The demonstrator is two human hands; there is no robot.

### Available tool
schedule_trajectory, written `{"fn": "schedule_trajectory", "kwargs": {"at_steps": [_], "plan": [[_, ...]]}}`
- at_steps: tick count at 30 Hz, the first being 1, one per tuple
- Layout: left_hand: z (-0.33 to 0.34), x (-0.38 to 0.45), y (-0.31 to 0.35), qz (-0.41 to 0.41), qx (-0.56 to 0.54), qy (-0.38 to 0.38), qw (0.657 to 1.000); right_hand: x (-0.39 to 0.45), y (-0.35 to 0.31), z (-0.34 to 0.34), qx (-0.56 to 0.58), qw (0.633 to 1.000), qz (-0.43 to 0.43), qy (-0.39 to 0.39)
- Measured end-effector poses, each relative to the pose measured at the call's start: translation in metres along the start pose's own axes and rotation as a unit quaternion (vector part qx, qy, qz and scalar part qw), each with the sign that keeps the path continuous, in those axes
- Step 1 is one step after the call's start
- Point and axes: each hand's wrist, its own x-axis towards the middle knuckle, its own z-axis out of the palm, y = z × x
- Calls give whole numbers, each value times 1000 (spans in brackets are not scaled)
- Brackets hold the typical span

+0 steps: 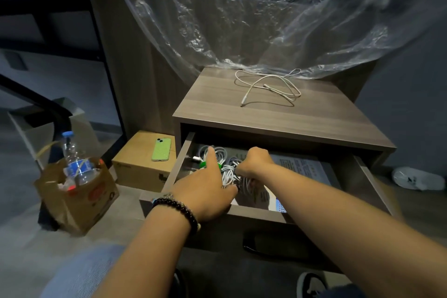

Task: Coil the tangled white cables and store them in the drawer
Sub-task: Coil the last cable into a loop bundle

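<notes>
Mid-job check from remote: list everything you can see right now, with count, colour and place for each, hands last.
Loose cable: one, white, uncoiled on top of the nightstand.
Coiled cables: a bunch, count unclear, white with green ties, in the drawer's left part.
Drawer: one, grey-brown wood, pulled open.
Nightstand: one, grey-brown wood, centre.
Printed papers: count unclear, white, on the drawer floor, right.
Plastic sheet: one, clear, hanging behind the nightstand.
Phone: one, green, on a cardboard box, tan, on the floor left.
Water bottle: one, clear with blue cap, in a brown bag, far left.
Left hand: index finger extended over the coils, beaded bracelet on wrist.
Right hand: fingers curled on the coiled cables.
</notes>
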Motion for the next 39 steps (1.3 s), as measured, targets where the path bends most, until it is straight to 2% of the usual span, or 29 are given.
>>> {"fn": "schedule_trajectory", "kwargs": {"at_steps": [4, 12, 17, 27, 35, 39], "plan": [[4, 3, 2, 9, 23, -9, 1000, 10, 4, 0, 46, 999, 16, 22], [8, 3, -3, 10, 28, 3, 1000, 17, 6, 7, 46, 999, 11, 18], [6, 4, -1, 23, -32, 48, 998, 12, 10, -2, 86, 996, 27, -12], [8, -6, 1, 66, -4, 119, 991, -1, 29, -22, 146, 986, 56, -49], [9, -3, 2, 77, 21, 169, 982, -2, 62, -40, 153, 988, 0, -22], [8, 6, 7, 61, 30, 177, 982, -1, 72, -38, 90, 994, -33, -50]]}}
